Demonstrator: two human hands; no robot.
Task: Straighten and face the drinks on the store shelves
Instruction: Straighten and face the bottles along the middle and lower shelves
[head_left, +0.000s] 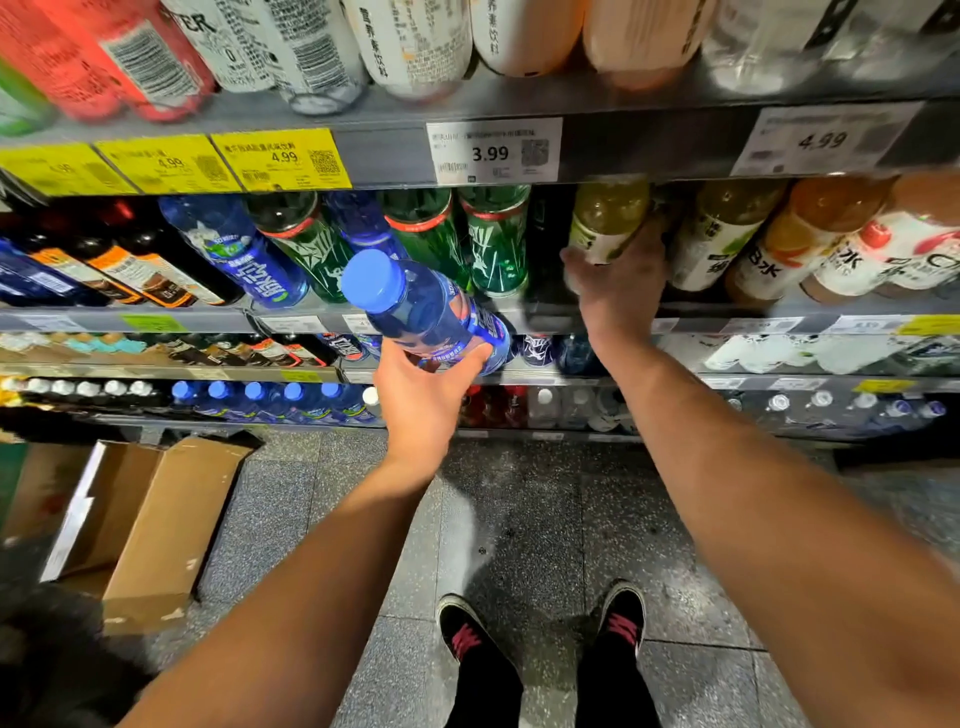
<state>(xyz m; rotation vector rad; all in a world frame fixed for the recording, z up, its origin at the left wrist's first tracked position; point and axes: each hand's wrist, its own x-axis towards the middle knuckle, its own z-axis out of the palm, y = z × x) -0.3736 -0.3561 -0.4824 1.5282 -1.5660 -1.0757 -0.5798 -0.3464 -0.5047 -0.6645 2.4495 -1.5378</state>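
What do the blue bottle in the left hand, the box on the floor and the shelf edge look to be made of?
Blue bottle: seemingly clear blue-tinted plastic, glossy, with an opaque matte plastic cap; light shines through it. Box: brown corrugated cardboard, dull, flaps open. Shelf edge: probably grey painted metal, smooth with a soft sheen; blur leaves this open.
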